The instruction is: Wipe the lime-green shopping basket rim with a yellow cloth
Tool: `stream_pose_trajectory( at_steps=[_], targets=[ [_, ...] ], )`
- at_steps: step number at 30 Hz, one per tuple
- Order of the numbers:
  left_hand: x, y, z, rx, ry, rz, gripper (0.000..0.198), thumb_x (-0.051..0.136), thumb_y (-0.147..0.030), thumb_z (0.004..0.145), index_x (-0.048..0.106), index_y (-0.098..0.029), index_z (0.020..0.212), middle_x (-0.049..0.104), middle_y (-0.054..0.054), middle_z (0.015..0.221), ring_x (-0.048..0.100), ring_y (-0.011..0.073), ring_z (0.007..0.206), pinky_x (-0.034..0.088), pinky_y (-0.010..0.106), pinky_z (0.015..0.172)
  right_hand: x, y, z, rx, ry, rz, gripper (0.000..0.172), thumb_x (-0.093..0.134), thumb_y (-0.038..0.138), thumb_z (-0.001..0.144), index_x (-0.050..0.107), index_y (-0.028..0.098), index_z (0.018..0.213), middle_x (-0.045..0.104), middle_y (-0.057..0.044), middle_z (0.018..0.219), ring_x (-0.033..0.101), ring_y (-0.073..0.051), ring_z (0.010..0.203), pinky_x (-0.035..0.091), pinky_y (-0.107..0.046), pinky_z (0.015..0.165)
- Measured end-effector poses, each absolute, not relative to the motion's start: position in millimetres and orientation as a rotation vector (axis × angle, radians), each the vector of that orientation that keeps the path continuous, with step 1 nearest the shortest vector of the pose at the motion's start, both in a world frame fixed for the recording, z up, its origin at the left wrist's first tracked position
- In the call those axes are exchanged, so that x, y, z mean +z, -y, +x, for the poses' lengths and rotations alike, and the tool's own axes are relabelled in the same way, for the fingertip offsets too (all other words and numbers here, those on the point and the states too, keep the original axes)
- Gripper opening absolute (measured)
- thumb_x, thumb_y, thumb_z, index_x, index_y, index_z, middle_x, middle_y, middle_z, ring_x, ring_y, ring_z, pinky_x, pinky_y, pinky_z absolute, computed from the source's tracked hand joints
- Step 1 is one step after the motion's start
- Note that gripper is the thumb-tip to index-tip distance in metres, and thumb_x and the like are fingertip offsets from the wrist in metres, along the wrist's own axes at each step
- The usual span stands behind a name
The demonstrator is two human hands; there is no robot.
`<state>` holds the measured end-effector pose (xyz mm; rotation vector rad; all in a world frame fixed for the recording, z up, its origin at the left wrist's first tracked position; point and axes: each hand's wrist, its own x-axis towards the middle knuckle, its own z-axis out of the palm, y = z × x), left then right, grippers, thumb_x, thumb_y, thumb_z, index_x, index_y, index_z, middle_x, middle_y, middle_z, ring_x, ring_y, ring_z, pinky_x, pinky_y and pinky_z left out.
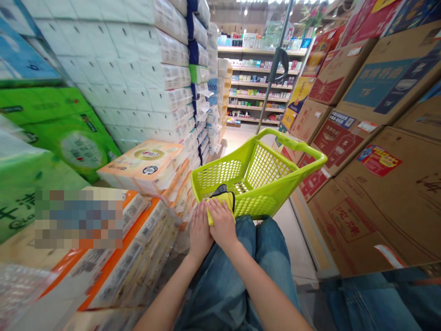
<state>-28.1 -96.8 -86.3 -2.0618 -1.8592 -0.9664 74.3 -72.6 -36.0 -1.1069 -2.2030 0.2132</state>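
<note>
A yellow cloth with a dark grey side and black edging (228, 199) is draped over the near rim of a lime-green shopping basket (257, 206). My right hand (222, 223) is on the cloth, its fingers bent over it and pressing it to the rim. Beside it, touching it, my left hand (200, 230) rests with its fingers stretched out at the basket's left corner, along the cloth's edge. My palms are hidden. The basket is tilted, its raised handle (296, 145) pointing to the right, and its near side is close to my knees.
Stacked tissue packs (131, 78) rise on the left, with an orange tissue pack (143, 163) close to the basket. Cardboard boxes (386, 197) are piled on the right. A glass door with a dark handle (282, 64) and stocked shelves (257, 95) stand ahead.
</note>
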Motion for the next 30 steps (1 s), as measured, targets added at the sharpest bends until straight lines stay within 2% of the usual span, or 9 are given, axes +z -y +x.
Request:
stream_pose_trajectory(
  at_steps=[3,9,15,20,24,30],
  targets=[
    [-84,96,-28,-0.975,1.856,-2.096,0.076,0.047,-0.014,0.085,0.012,-0.010,0.153,0.030,0.018,0.155,0.023,0.0278,0.146,0.028,0.050,0.116,-34,59,112,0.181,2.250,-1.071,0.066,0.045,0.004,0.073,0.051,0.021,0.137,0.053,-0.003,0.142,0.039,-0.015,0.139,0.013,-0.042,0.122],
    [-80,97,-24,-1.017,1.876,-2.096,0.079,0.047,-0.010,0.083,0.011,-0.011,0.153,0.026,0.017,0.157,0.022,0.0280,0.146,0.027,0.051,0.117,-26,22,201,-0.006,1.967,-1.392,0.070,0.041,0.001,0.068,0.054,0.021,0.134,0.055,-0.003,0.140,0.043,-0.019,0.136,0.012,-0.050,0.121],
    [-82,96,-23,-1.045,1.868,-2.083,0.079,0.047,-0.011,0.083,0.011,-0.010,0.153,0.027,0.019,0.157,0.023,0.0288,0.146,0.028,0.051,0.116,-29,46,146,0.020,2.000,-1.445,0.074,0.042,-0.001,0.067,0.048,0.010,0.139,0.049,-0.009,0.145,0.037,-0.023,0.141,0.019,-0.046,0.121],
    [-84,97,-26,-1.012,1.850,-2.091,0.075,0.045,-0.012,0.084,0.013,-0.012,0.153,0.029,0.018,0.156,0.024,0.0279,0.146,0.028,0.050,0.116,-39,76,84,0.162,2.224,-1.136,0.068,0.044,0.003,0.073,0.047,0.013,0.140,0.045,-0.006,0.148,0.034,-0.019,0.142,0.020,-0.040,0.121],
    [-80,98,-27,-0.994,1.874,-2.110,0.077,0.047,-0.013,0.083,0.013,-0.010,0.152,0.027,0.018,0.156,0.023,0.0280,0.146,0.028,0.050,0.117,-34,62,114,0.202,2.301,-1.034,0.068,0.043,0.002,0.073,0.048,0.019,0.139,0.049,-0.003,0.145,0.037,-0.016,0.140,0.015,-0.041,0.122],
    [-76,98,-22,-1.030,1.873,-2.097,0.079,0.046,-0.009,0.082,0.011,-0.011,0.153,0.025,0.017,0.157,0.021,0.0278,0.147,0.026,0.050,0.118,-28,28,198,0.054,2.033,-1.321,0.074,0.040,0.000,0.068,0.050,0.021,0.138,0.052,-0.003,0.143,0.040,-0.017,0.138,0.014,-0.047,0.121]
  ],
)
